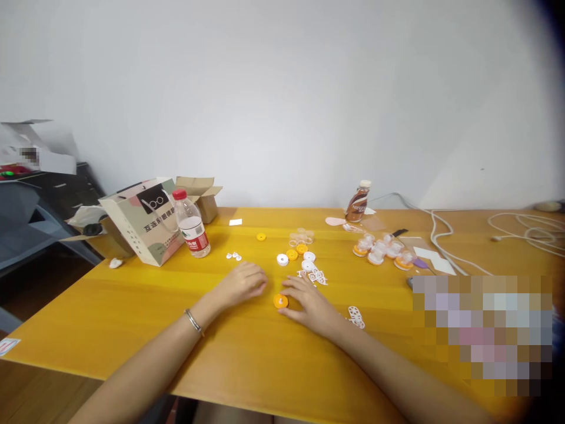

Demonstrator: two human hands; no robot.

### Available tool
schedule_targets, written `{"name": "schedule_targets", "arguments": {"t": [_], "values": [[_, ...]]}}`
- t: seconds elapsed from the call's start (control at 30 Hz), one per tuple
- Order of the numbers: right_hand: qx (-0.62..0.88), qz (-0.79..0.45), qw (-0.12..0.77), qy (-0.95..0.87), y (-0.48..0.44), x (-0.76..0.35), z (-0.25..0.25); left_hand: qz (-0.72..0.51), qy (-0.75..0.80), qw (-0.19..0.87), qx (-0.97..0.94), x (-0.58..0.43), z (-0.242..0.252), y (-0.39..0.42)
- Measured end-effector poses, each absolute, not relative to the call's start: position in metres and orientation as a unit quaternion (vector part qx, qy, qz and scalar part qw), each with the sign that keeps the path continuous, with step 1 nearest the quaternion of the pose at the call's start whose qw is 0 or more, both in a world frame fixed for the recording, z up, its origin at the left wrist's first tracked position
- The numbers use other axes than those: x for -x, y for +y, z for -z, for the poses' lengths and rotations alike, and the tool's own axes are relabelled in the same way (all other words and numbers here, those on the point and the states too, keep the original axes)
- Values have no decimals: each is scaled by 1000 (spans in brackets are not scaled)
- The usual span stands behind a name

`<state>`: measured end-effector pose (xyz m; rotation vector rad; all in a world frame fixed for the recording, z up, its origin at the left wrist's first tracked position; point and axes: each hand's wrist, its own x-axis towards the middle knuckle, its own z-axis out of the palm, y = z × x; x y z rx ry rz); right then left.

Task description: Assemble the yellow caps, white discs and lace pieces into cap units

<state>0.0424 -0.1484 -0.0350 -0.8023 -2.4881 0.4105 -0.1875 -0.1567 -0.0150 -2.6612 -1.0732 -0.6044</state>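
Observation:
My right hand [310, 303] rests on the table with thumb and fingers around the edge of a small round orange disc [281, 301], which has a small pale piece at its centre. Just left of it, my left hand [243, 281] has its fingers curled in; whatever they may hold is hidden. Beyond the hands lie white discs [282, 259], yellow-orange discs [292, 255] and clear plastic cups [301, 237]. White openwork plastic parts [318, 276] are beside the discs, and another such part [356, 317] is by my right forearm. Several small white pieces [233, 256] lie beyond my left hand.
At left stand a water bottle [193, 227], a paper bag [152, 227] and a cardboard box [205, 200]. Assembled clear-and-orange pieces [376, 253], a brown drink bottle [358, 202] and white cables [441, 235] are on the right. A blurred patch covers the near right.

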Motion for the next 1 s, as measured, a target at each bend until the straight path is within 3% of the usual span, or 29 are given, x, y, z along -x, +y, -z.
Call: {"name": "schedule_targets", "arguments": {"t": [0.43,0.8,1.0], "values": [[290,-147,255,-911,-148,-42,37,141,-327,50,933,154,16,-174],[295,-171,240,-909,-149,-43,33,212,-406,-170,873,146,14,-175],[287,-176,246,-909,-148,-41,37,198,-442,-193,853,148,16,-174]]}}
